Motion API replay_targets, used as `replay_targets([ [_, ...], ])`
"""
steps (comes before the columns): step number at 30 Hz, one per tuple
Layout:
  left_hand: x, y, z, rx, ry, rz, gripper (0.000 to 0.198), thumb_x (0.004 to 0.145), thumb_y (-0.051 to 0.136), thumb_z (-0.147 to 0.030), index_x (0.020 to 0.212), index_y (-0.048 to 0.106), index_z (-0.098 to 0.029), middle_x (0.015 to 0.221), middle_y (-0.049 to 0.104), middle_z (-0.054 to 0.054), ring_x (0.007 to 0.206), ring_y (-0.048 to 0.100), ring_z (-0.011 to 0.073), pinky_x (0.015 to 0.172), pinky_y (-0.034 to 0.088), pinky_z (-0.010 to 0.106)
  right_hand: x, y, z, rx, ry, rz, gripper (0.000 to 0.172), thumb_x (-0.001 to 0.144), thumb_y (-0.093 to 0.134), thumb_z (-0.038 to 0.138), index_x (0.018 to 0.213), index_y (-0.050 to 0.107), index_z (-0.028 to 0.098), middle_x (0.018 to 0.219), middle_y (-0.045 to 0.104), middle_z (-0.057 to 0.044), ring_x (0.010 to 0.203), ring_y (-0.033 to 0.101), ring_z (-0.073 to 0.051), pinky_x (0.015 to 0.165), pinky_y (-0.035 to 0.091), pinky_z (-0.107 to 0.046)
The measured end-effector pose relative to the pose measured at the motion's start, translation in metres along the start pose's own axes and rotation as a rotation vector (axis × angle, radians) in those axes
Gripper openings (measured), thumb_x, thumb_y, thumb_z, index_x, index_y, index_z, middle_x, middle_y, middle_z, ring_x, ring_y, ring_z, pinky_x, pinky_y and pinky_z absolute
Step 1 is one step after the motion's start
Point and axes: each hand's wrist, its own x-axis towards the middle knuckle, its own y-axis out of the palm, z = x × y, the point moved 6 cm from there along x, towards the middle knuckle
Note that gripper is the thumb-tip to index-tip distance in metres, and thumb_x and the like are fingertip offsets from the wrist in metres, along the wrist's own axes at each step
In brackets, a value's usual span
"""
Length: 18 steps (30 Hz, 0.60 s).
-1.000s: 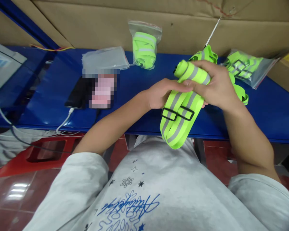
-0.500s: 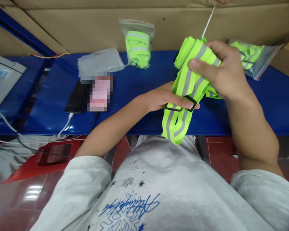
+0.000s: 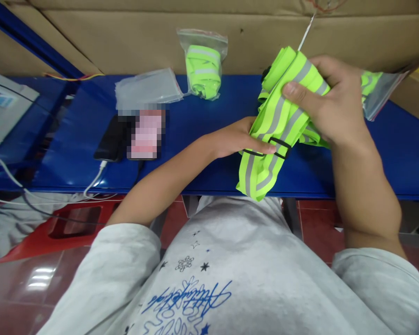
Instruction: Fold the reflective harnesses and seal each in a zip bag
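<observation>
A neon yellow-green reflective strap [image 3: 275, 132] with grey stripes and black plastic buckles is folded into a bundle above the blue shelf [image 3: 212, 167]. My right hand [image 3: 331, 109] is closed round its upper end, thumb pressed on the top fold. Lower down, my left hand [image 3: 239, 137] pinches the strap at the black buckle, fingers beneath it. The strap's looped end hangs down over the shelf's front edge toward my grey shirt.
A bagged strap [image 3: 203, 67] leans against the cardboard wall at the back, with a stack of clear bags [image 3: 148, 88] to its left. Another bagged strap [image 3: 380, 90] lies behind my right hand. A black phone [image 3: 112, 139] with a white cable lies left. Red floor below.
My right hand lifted the strap's upper end up and back from the shelf, then held it there. The left hand slid to the buckle and the hanging loop shortened.
</observation>
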Motion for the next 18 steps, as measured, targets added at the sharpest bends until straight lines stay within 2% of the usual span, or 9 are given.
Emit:
replay_targets([
  [4, 0.000, -0.009, -0.005, 0.087, 0.009, -0.050, 0.048, 0.063, 0.098, -0.030, 0.103, 0.078, -0.014, 0.104, 0.081, 0.009, 0.103, 0.078, 0.0282, 0.106, 0.060, 0.046, -0.002, 0.005, -0.010, 0.159, 0.140, 0.001, 0.039, 0.078, 0.090, 0.063, 0.086, 0.078, 0.027, 0.083, 0.071, 0.000, 0.074, 0.063, -0.020, 0.073, 0.052, -0.037],
  [7, 0.001, -0.020, -0.012, 0.222, 0.054, -0.062, 0.036, 0.067, 0.094, -0.028, 0.096, 0.078, -0.014, 0.096, 0.080, 0.006, 0.098, 0.078, 0.0281, 0.100, 0.061, 0.044, -0.003, 0.008, -0.015, 0.240, 0.239, -0.021, 0.041, 0.071, 0.094, 0.062, 0.080, 0.081, 0.024, 0.081, 0.075, -0.005, 0.073, 0.067, -0.024, 0.067, 0.052, -0.040],
  [11, 0.001, -0.025, -0.021, 0.342, 0.115, -0.058, 0.028, 0.069, 0.091, -0.026, 0.091, 0.078, -0.014, 0.088, 0.078, 0.003, 0.102, 0.078, 0.0315, 0.101, 0.060, 0.045, -0.003, 0.019, -0.021, 0.401, 0.419, 0.041, 0.043, 0.061, 0.098, 0.060, 0.072, 0.078, 0.024, 0.089, 0.081, -0.011, 0.086, 0.076, -0.036, 0.078, 0.062, -0.052],
  [13, 0.000, -0.021, -0.022, 0.293, 0.116, -0.090, 0.029, 0.068, 0.092, -0.024, 0.091, 0.077, -0.013, 0.089, 0.077, 0.004, 0.104, 0.078, 0.0342, 0.103, 0.060, 0.048, -0.005, 0.027, -0.022, 0.538, 0.491, 0.123, 0.040, 0.062, 0.097, 0.056, 0.076, 0.077, 0.026, 0.094, 0.082, -0.010, 0.094, 0.077, -0.038, 0.086, 0.064, -0.054],
  [15, -0.001, -0.014, -0.019, 0.188, 0.098, -0.124, 0.033, 0.067, 0.092, -0.024, 0.094, 0.076, -0.013, 0.093, 0.078, 0.006, 0.105, 0.078, 0.0358, 0.104, 0.060, 0.052, -0.006, 0.033, -0.023, 0.662, 0.545, 0.204, 0.035, 0.071, 0.091, 0.055, 0.085, 0.077, 0.026, 0.097, 0.082, -0.008, 0.100, 0.077, -0.037, 0.090, 0.064, -0.054],
  [18, -0.002, 0.000, -0.010, 0.017, 0.057, -0.101, 0.037, 0.068, 0.092, -0.028, 0.099, 0.075, -0.015, 0.098, 0.079, 0.009, 0.106, 0.078, 0.0335, 0.106, 0.060, 0.052, -0.007, 0.041, -0.032, 0.711, 0.610, 0.274, 0.037, 0.078, 0.084, 0.060, 0.090, 0.076, 0.026, 0.096, 0.081, -0.008, 0.102, 0.076, -0.035, 0.093, 0.061, -0.053],
])
